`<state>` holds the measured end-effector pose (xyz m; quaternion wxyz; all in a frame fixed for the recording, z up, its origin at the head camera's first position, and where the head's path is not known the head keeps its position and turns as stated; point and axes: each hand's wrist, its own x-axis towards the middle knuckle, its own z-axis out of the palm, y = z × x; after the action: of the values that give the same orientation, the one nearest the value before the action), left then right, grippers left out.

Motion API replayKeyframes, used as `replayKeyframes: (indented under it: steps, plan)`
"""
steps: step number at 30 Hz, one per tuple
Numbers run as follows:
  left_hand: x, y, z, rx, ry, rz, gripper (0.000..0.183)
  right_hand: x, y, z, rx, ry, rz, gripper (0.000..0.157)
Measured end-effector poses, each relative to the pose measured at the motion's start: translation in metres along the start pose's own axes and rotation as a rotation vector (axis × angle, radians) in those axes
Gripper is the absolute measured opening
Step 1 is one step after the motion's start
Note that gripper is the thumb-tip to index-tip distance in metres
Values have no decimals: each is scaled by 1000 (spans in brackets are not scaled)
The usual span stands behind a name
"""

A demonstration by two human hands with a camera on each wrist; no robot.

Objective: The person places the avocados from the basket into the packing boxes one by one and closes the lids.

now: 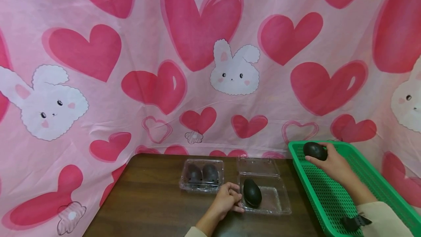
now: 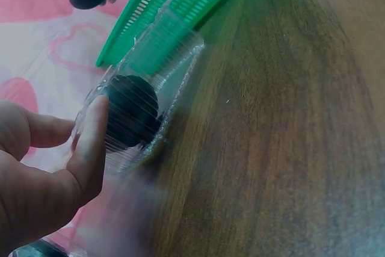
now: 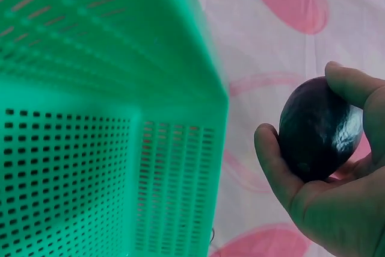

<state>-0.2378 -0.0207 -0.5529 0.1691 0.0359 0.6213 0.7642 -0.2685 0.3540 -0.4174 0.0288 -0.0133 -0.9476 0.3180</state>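
Note:
My right hand [image 1: 332,162] grips a dark, smooth avocado [image 1: 315,151] above the far left part of the green basket [image 1: 307,189]. In the right wrist view the fingers and thumb wrap the avocado [image 3: 319,129] beside the basket's corner. An open clear plastic clamshell box [image 1: 274,193] lies on the table, its lid [image 1: 258,166] folded back. Inside its left half sits another avocado [image 1: 252,192]. With thumb and fingers, my left hand [image 1: 227,198] pinches the box's left edge; in the left wrist view the clear wall [image 2: 129,161] stands beside the fingers.
A closed clamshell box [image 1: 202,189] with two dark avocados stands left of the open one, on the brown wooden table [image 1: 154,196]. The perforated basket runs along the right side. Behind the table hangs a pink cloth [image 1: 197,101] with hearts and rabbits.

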Motion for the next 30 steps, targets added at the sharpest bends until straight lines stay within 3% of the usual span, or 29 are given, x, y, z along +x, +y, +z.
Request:
replayKeyframes:
  steps: [17,30]
  plan:
    - [-2,3,1,6,13,-9,27,-5,-37,24,30,-73,11,103]
    - [-3,2,2,8,13,-7,28,-9,-56,51,68,-128,-28,92]
